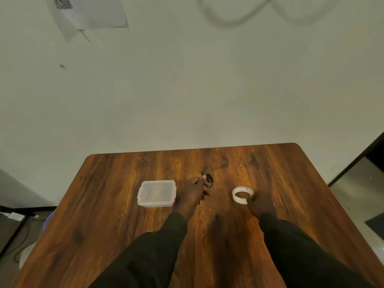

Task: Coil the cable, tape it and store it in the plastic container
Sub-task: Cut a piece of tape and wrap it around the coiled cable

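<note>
Your left hand point(192, 192) reaches forward, its grip pinched on the small black cable point(208, 180) coil mid-bench point(116, 235); its long axis is too small to tell. Your right hand point(262, 204) curls on the tape roll point(242, 195), lying flat. The lidded plastic container point(156, 193) sits just left.

A wooden table point(124, 235) stands against a pale wall point(187, 90); a printed paper sheet point(89, 13) hangs at the wall's upper left.

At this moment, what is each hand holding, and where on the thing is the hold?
The left hand pinches the black cable at the near edge of its coil. The right hand touches the tape roll at its near right rim; whether it grips cannot be told.
</note>
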